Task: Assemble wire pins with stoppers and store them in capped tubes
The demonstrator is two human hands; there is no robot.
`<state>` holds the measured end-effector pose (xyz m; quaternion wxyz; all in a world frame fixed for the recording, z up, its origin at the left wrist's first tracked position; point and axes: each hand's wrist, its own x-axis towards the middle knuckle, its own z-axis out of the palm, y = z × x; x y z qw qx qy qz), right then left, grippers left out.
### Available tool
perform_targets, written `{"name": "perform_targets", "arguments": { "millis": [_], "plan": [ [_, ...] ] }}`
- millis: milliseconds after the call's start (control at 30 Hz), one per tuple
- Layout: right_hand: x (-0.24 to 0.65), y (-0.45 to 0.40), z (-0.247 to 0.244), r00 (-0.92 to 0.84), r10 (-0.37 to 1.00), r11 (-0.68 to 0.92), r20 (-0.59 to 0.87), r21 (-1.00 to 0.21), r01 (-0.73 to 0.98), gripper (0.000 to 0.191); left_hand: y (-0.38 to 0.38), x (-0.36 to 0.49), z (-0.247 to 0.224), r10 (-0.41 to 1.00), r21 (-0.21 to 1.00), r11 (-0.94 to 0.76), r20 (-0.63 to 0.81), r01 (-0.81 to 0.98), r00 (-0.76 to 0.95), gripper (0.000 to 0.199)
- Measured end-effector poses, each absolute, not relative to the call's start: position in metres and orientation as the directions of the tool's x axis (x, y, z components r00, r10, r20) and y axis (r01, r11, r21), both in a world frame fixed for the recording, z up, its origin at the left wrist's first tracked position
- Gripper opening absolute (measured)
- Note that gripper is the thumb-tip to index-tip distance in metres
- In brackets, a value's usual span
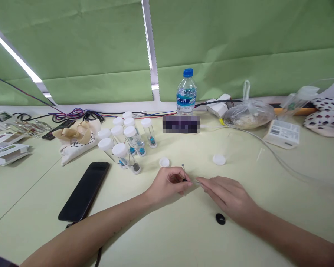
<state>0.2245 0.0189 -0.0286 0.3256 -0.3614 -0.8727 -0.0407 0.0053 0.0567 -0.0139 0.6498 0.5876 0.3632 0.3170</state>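
Observation:
Near the middle of the table, my left hand pinches a small dark piece from which a thin wire with a tiny dark tip stands up. My right hand has its thumb and fingers closed on the other end of a thin metal strand that runs between both hands. Just beyond them lie two white caps. A black disc rests below my right hand.
Capped clear tubes with small blue pieces stand at the back left, beside a cloth bag. A black phone lies left of my forearm. A water bottle, plastic bag, white box and cables are farther back.

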Motion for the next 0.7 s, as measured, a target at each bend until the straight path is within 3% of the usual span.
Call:
{"name": "perform_targets", "arguments": {
  "millis": [200, 700],
  "plan": [
    [0.221, 0.02, -0.02, -0.526, 0.627, 0.738, 0.575, -0.223, 0.636, 0.025, 0.057, 0.006, -0.014, 0.843, 0.992, 0.126, -0.108, 0.001, 0.527, 0.02],
    [0.227, 0.019, -0.031, -0.545, 0.617, 0.743, 0.568, -0.192, 0.641, 0.027, 0.057, 0.005, -0.015, 0.843, 0.992, 0.127, -0.121, 0.023, 0.524, 0.026]
  ]
}}
